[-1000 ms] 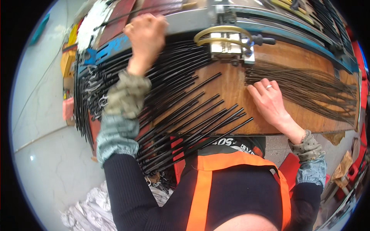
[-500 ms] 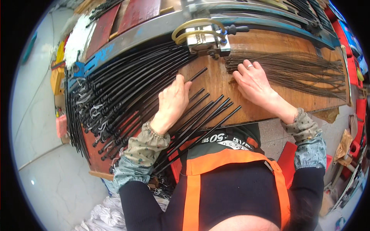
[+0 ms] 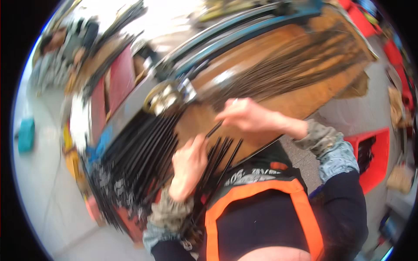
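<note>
My left hand [image 3: 190, 164] is closed around a slim black rod [image 3: 213, 129], whose end points up and to the right. At that end my right hand [image 3: 247, 115] is pinched; motion blur hides what lies between its fingertips. Under and left of my left hand a bundle of long black rods [image 3: 135, 150] fans out. More black rod ends [image 3: 224, 150] stick out to its right, over the table's near edge. Beyond my right hand, thin dark brown ribbed strands [image 3: 287, 76] lie spread over the wooden table [image 3: 257, 141].
A small metal block with yellow hose [image 3: 167, 99] stands at the far ends of the rods. Behind it runs a blue metal rail [image 3: 235, 37]. A red crate [image 3: 370, 161] with dark things is on the right. Another person [image 3: 61, 61] is at the upper left.
The view has swung round and blurred. My right hand has left the brown strands and come to the end of the black rod in my left hand.
</note>
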Tool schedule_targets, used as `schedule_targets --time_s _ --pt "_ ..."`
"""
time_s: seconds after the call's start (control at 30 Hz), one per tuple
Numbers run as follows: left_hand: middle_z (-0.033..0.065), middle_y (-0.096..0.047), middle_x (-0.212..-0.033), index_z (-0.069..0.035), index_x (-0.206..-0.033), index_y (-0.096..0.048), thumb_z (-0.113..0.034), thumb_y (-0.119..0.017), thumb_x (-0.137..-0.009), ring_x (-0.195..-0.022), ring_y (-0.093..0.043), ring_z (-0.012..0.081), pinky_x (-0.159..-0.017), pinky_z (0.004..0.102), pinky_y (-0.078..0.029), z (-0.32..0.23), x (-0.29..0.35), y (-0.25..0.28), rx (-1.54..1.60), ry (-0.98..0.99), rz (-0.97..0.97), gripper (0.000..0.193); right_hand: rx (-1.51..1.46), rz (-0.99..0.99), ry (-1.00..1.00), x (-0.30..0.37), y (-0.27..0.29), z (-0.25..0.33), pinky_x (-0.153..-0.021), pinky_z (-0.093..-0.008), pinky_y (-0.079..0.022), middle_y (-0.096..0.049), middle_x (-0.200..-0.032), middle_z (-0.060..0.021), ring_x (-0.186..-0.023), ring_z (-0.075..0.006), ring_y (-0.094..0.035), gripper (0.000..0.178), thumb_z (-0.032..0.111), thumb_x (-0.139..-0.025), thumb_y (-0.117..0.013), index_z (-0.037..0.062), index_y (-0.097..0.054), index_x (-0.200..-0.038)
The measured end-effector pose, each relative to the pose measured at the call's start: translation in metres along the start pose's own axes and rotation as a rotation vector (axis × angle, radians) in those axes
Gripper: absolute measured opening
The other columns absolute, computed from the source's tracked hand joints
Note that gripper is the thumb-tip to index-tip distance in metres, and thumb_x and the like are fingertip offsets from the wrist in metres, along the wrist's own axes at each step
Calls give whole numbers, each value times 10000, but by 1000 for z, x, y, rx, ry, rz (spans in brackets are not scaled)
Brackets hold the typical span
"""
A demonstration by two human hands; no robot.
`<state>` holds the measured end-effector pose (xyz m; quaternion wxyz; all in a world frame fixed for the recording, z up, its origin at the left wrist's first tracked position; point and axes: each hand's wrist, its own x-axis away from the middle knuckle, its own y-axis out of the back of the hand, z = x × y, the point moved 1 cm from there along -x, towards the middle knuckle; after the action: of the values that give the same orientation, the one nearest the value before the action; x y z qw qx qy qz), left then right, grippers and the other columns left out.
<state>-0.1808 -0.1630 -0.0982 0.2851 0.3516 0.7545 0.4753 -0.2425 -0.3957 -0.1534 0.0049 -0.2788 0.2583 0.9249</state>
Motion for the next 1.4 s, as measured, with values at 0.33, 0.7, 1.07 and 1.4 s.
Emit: schedule_targets --time_s 0.33,0.7,1.07,1.4 --pt "169 -569 -848 -41 -1081 -609 -51 -617 -891 -755 -599 385 -603 469 -481 -32 -71 31 -134 -326 58 190 305 -270 329 0 47 -3 -796 -387 -551 -650 -935 -92 -905 -284 -626 519 131 -810 -734 67 -593 -1306" --pt "79 -485 -742 -187 -1387 -567 -62 -622 -860 -679 -555 262 -634 388 -481 -55 -204 56 -452 -694 -120 545 805 -427 -136 20 186 -99 -548 -338 -532 -611 -588 -92 -533 -243 -628 464 353 -912 -685 132 -603 -1311" --pt "136 -596 -828 -3 -1175 -532 -15 -603 -876 -786 -629 348 -662 451 -503 -36 -203 42 -348 -544 44 307 619 -332 -50 -15 178 -72 -710 -350 -586 -731 -921 -141 -798 -258 -725 344 259 -879 -715 105 -675 -1185" --pt "107 -526 -773 -124 -1308 -594 -38 -636 -875 -695 -583 301 -609 430 -474 -21 -172 82 -407 -489 -73 444 432 -311 49 -32 147 -49 -735 -358 -538 -662 -819 -84 -779 -255 -639 554 296 -863 -746 142 -573 -1366"
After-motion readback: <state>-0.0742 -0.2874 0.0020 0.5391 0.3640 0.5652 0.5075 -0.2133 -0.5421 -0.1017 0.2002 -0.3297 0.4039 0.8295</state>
